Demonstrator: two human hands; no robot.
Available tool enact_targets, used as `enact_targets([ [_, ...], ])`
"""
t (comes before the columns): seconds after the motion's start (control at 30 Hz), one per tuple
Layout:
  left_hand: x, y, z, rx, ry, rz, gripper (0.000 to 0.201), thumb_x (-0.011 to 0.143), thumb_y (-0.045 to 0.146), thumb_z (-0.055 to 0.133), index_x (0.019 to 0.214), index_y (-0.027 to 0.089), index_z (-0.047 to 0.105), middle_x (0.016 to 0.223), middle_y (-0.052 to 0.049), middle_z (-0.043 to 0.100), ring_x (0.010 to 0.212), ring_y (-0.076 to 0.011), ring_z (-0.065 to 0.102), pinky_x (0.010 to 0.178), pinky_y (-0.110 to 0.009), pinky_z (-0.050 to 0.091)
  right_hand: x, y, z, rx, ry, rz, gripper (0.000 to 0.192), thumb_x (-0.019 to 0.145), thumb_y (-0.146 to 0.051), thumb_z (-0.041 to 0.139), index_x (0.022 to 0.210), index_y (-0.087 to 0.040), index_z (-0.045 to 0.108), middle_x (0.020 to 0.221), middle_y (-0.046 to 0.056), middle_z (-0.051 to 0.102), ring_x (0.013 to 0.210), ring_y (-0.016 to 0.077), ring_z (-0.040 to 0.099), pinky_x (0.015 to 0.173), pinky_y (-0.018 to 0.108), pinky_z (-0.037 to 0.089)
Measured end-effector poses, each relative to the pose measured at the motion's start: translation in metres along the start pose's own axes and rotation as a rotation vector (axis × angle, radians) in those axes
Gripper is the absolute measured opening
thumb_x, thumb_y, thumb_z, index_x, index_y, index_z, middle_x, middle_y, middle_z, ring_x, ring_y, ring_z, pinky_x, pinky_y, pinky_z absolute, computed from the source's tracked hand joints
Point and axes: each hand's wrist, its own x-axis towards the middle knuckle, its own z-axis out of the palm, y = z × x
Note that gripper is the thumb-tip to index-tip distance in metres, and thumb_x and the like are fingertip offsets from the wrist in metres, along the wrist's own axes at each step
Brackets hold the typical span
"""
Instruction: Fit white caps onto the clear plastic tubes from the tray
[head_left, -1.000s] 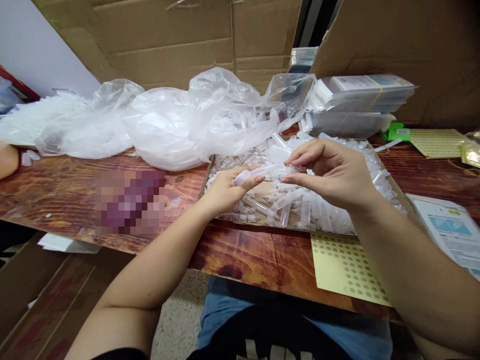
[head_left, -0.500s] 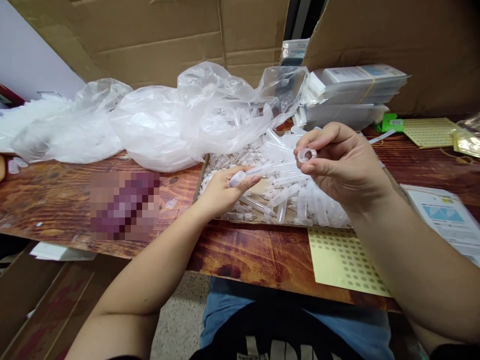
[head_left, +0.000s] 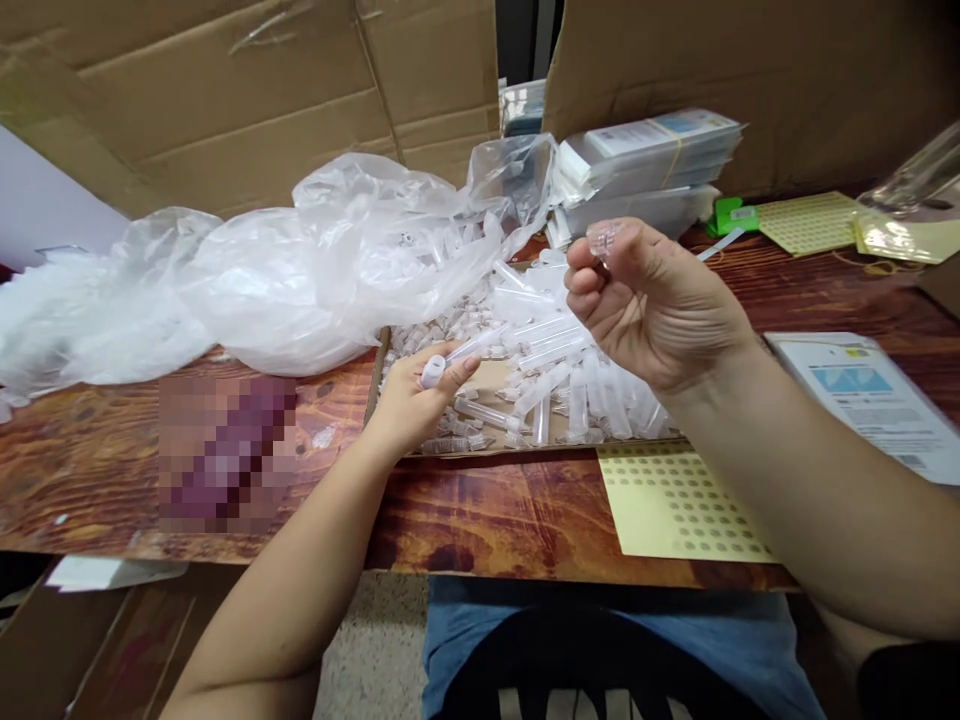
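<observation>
My left hand [head_left: 409, 405] is closed around a translucent plastic tube [head_left: 433, 372], its round end facing me, over the left part of a shallow cardboard tray [head_left: 491, 376]. In my right hand [head_left: 660, 300], raised above the tray's right side, a small clear threaded plastic piece [head_left: 604, 238] is pinched between thumb and fingers. Fingers cover part of that piece. Beneath my hands the tray holds many loose clear tubes [head_left: 551, 335] and small clear plastic fittings [head_left: 454, 442].
Clear plastic bags [head_left: 277, 290] bulge behind and left of the tray. Banded packs of cards [head_left: 652, 150] stand behind it. A yellow sticker sheet [head_left: 675, 510] lies in front; a printed packet [head_left: 862, 400] rests at right. A blurred purple object [head_left: 236, 445] lies left.
My right hand has turned, so the clear piece is tipped and its ring opening no longer faces me. The left hand still holds the tube. The whole view has shifted.
</observation>
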Motion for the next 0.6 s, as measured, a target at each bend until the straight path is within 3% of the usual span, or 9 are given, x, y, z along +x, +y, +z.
enact_targets([
  [0.1,0.001,0.001,0.0,-0.013,0.005,-0.002,0.051,0.087,0.063,0.07,0.101,0.015,0.08,0.092,-0.007,0.073,0.08,-0.0183,0.062,0.074,-0.029,0.048,0.004,0.001,-0.004,-0.074,-0.004,0.002,0.052,0.104,-0.073,0.047,0.106,-0.027,0.07,0.114,0.004,0.073,0.106,0.02,0.075,0.077,0.031,0.065],
  [0.23,0.001,0.002,0.0,-0.006,0.004,-0.044,0.051,0.086,0.064,0.069,0.099,0.016,0.078,0.076,-0.002,0.063,0.07,-0.0152,0.053,0.066,-0.027,0.044,0.007,-0.001,-0.009,-0.096,0.005,0.023,0.066,0.104,-0.08,0.035,0.116,-0.026,0.071,0.116,0.005,0.072,0.104,0.0184,0.075,0.072,0.026,0.064],
  [0.4,0.0,0.0,-0.001,-0.009,0.006,-0.049,0.05,0.086,0.064,0.068,0.096,0.015,0.077,0.067,0.001,0.052,0.065,-0.0138,0.047,0.061,-0.026,0.038,0.01,-0.006,-0.015,-0.055,-0.005,0.021,0.073,0.106,-0.079,0.026,0.115,-0.024,0.073,0.119,0.008,0.073,0.105,0.0201,0.075,0.073,0.029,0.065],
  [0.6,0.001,-0.002,-0.001,0.0,0.004,-0.058,0.054,0.085,0.067,0.068,0.097,0.015,0.078,0.065,0.001,0.051,0.065,-0.0144,0.048,0.06,-0.026,0.039,0.013,-0.005,-0.024,-0.161,0.024,-0.041,0.073,0.107,-0.078,0.024,0.111,-0.027,0.075,0.109,0.007,0.074,0.09,0.0194,0.074,0.067,0.034,0.063],
])
